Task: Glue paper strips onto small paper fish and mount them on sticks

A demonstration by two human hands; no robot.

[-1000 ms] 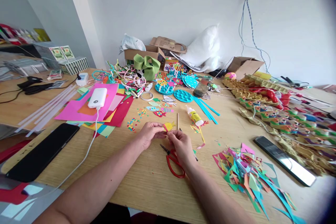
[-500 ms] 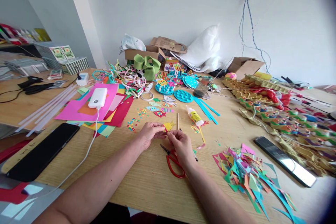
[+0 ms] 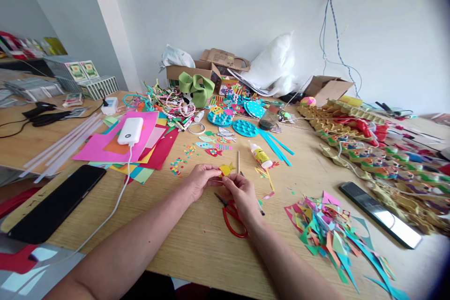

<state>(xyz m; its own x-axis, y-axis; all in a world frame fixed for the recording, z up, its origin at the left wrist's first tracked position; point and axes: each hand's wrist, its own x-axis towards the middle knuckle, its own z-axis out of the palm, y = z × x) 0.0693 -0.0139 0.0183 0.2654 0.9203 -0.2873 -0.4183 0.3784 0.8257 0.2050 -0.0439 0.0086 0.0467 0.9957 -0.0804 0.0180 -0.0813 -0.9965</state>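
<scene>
Between my two hands is a small yellow paper fish with a bit of red at its left end. My left hand pinches that end between thumb and fingers. From the right, my right hand has its fingertips pressed together at the fish's lower edge; whether they hold another small piece is hidden. Red-handled scissors lie partly under my right hand. Beyond it are a thin wooden stick and a yellow glue bottle on its side. Several decorated paper fish lie past my hands.
Coloured paper sheets carry a white power bank at left, its cable running to the front edge. Phones lie at both sides. Paper scraps are heaped at right, near painted egg-carton pieces. Loose paper dots sit left of the fish.
My right fingertips have shifted slightly along the fish's lower edge, and the fish is turned a little. Both arms stay nearly in place. The view has moved very slightly.
</scene>
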